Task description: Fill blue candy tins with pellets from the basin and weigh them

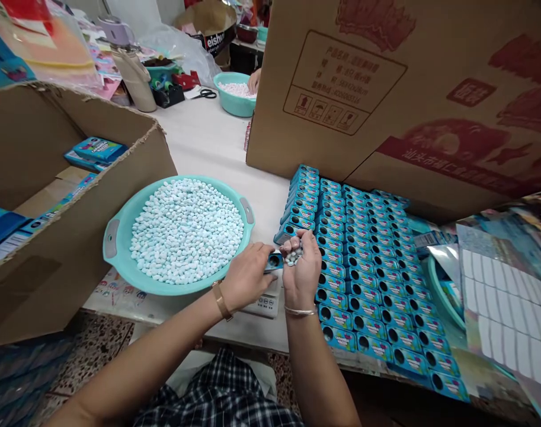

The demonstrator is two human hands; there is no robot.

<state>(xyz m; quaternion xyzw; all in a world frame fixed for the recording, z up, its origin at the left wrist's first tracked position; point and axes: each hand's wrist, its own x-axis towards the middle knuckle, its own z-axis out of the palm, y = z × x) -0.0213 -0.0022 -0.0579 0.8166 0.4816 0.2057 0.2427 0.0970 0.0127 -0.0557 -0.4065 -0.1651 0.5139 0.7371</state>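
The left grip (249, 273) pinches one small blue rectangular box (274, 262); the right grip (306, 267), half-curled beside it, cups several pale pebble-shaped pieces (293, 257). Left of both, one round turquoise plastic basin (122, 230) holds countless pieces; right, five columns of blue boxes (368, 328).

Blue boxes (361, 291) read "MACIOS", the carton (407, 101) "产品名称", a container (217, 41) "eishu".
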